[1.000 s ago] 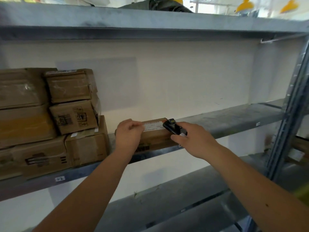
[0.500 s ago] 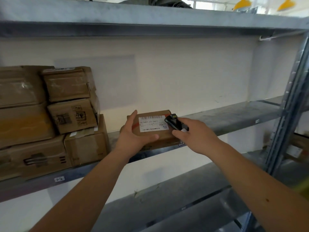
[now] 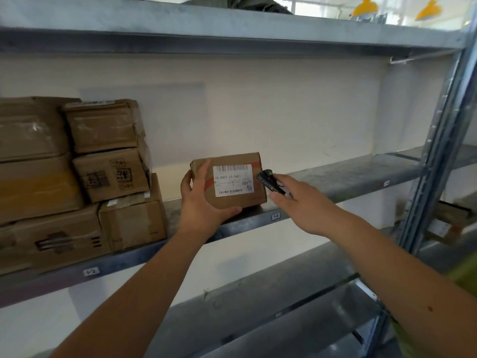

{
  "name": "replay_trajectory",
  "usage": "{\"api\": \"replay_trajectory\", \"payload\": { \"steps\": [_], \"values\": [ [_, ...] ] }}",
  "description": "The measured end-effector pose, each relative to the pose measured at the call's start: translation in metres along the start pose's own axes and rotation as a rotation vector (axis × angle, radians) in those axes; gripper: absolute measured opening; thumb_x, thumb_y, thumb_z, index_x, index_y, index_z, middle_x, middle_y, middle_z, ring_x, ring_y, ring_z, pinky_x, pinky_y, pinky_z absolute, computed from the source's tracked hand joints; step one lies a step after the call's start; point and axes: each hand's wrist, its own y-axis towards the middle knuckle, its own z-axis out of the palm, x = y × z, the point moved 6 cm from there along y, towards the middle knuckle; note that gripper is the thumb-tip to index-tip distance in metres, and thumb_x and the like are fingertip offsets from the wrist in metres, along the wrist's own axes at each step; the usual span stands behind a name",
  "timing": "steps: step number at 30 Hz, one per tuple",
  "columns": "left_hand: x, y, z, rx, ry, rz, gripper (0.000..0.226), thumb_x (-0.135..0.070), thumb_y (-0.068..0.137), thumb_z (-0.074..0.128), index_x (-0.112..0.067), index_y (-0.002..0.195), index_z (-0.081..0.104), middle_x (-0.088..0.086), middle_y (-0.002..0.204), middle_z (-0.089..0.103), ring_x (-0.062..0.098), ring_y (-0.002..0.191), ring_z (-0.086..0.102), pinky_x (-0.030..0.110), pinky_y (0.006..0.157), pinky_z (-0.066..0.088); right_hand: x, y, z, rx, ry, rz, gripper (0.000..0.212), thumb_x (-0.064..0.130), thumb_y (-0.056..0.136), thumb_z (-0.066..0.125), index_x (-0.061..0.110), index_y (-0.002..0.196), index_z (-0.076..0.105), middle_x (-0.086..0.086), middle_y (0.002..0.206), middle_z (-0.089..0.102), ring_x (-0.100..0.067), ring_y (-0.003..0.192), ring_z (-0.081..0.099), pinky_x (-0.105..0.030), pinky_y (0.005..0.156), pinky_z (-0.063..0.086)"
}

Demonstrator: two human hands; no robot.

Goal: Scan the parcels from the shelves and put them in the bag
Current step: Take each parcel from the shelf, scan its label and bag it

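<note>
A small brown cardboard parcel [image 3: 249,200] stands tipped up on the middle shelf [image 3: 348,182], its white barcode label facing me. My left hand [image 3: 204,202] grips its left side, fingers on the front face and thumb under the bottom edge. My right hand [image 3: 296,200] holds a small black scanner [image 3: 269,182] just right of the parcel, its tip close to the label's right edge. No bag is in view.
Several taped brown boxes [image 3: 77,177] are stacked at the left of the same shelf. A metal upright [image 3: 438,151] runs down the right side. A lower shelf [image 3: 258,306] lies below, and more parcels [image 3: 446,223] sit beyond the upright.
The parcel lay flat on the shelf under my left hand; my left hand has tipped it upright so the label faces me. My right hand with the scanner stayed beside it.
</note>
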Motion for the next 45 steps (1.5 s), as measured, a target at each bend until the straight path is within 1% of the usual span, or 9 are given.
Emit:
{"api": "replay_trajectory", "payload": {
  "steps": [2, 6, 12, 17, 22, 25, 28, 33, 45],
  "values": [
    [0.002, 0.0, 0.003, 0.004, -0.012, 0.005, 0.129, -0.04, 0.054, 0.104, -0.073, 0.145, 0.018, 0.001, 0.164, 0.021, 0.016, 0.136, 0.042, 0.038, 0.112, 0.042, -0.001, -0.006, 0.005, 0.018, 0.01, 0.012, 0.045, 0.057, 0.105, 0.04, 0.048, 0.149, 0.032, 0.005, 0.131, 0.06, -0.014, 0.103, 0.064, -0.041, 0.088, 0.057],
    [0.006, -0.002, 0.004, 0.003, 0.005, 0.016, 0.133, -0.039, 0.054, 0.104, -0.077, 0.144, 0.013, 0.0, 0.162, 0.022, 0.011, 0.129, 0.038, 0.033, 0.108, 0.039, -0.003, -0.019, 0.01, 0.005, -0.078, -0.019, 0.041, 0.06, 0.104, 0.039, 0.048, 0.143, 0.035, 0.015, 0.098, 0.062, -0.01, 0.074, 0.066, -0.027, 0.059, 0.053],
    [0.009, -0.005, 0.006, -0.005, 0.056, 0.079, 0.133, -0.04, 0.057, 0.102, -0.079, 0.143, 0.008, -0.009, 0.162, 0.016, 0.01, 0.13, 0.034, 0.031, 0.106, 0.036, -0.004, -0.036, 0.009, 0.059, -0.223, -0.038, 0.045, 0.064, 0.103, 0.039, 0.045, 0.143, 0.044, 0.021, 0.09, 0.06, -0.001, 0.075, 0.059, -0.023, 0.061, 0.046],
    [0.009, -0.008, 0.008, -0.019, 0.101, 0.144, 0.131, -0.044, 0.059, 0.101, -0.077, 0.144, 0.006, -0.007, 0.162, 0.016, 0.009, 0.128, 0.034, 0.032, 0.106, 0.035, 0.011, -0.049, 0.011, 0.155, -0.249, -0.059, 0.041, 0.057, 0.105, 0.043, 0.046, 0.143, 0.048, 0.014, 0.128, 0.066, -0.008, 0.104, 0.064, -0.035, 0.091, 0.057],
    [0.012, -0.007, 0.01, -0.03, 0.113, 0.164, 0.131, -0.048, 0.059, 0.1, -0.074, 0.148, 0.007, -0.009, 0.16, 0.015, 0.018, 0.134, 0.039, 0.039, 0.11, 0.039, 0.012, -0.067, 0.014, 0.201, -0.336, -0.016, 0.042, 0.058, 0.105, 0.043, 0.037, 0.139, 0.057, 0.012, 0.104, 0.065, -0.006, 0.085, 0.061, -0.026, 0.071, 0.05],
    [0.013, -0.007, 0.012, -0.03, 0.12, 0.178, 0.133, -0.048, 0.059, 0.101, -0.072, 0.15, 0.007, -0.013, 0.158, 0.014, 0.011, 0.129, 0.033, 0.034, 0.107, 0.035, 0.009, -0.076, 0.014, 0.186, -0.409, 0.005, 0.051, 0.059, 0.105, 0.04, 0.036, 0.149, 0.049, 0.015, 0.097, 0.057, -0.003, 0.077, 0.054, -0.022, 0.06, 0.037],
    [0.015, -0.006, 0.011, -0.026, 0.133, 0.156, 0.133, -0.049, 0.058, 0.101, -0.074, 0.149, 0.007, -0.01, 0.16, 0.014, 0.014, 0.13, 0.038, 0.04, 0.109, 0.042, 0.009, -0.088, 0.01, 0.141, -0.474, 0.015, 0.054, 0.062, 0.104, 0.038, 0.039, 0.152, 0.044, 0.022, 0.081, 0.043, -0.002, 0.07, 0.05, -0.022, 0.055, 0.033],
    [0.016, -0.005, 0.011, -0.006, 0.102, 0.122, 0.133, -0.047, 0.057, 0.102, -0.076, 0.146, 0.007, -0.006, 0.161, 0.014, 0.014, 0.128, 0.039, 0.045, 0.109, 0.045, 0.006, -0.111, 0.006, 0.121, -0.512, 0.058, 0.054, 0.064, 0.103, 0.038, 0.039, 0.15, 0.045, 0.014, 0.084, 0.044, -0.008, 0.069, 0.053, -0.024, 0.052, 0.034],
    [-0.006, -0.017, 0.006, 0.039, -0.022, 0.094, 0.13, -0.055, 0.054, 0.1, -0.078, 0.143, 0.007, 0.005, 0.161, 0.023, 0.008, 0.126, 0.037, 0.032, 0.107, 0.04, -0.005, -0.143, 0.009, 0.103, -0.43, 0.133, 0.055, 0.065, 0.103, 0.04, 0.037, 0.149, 0.045, 0.009, 0.089, 0.053, -0.009, 0.075, 0.059, -0.026, 0.057, 0.043]
  ]
}}
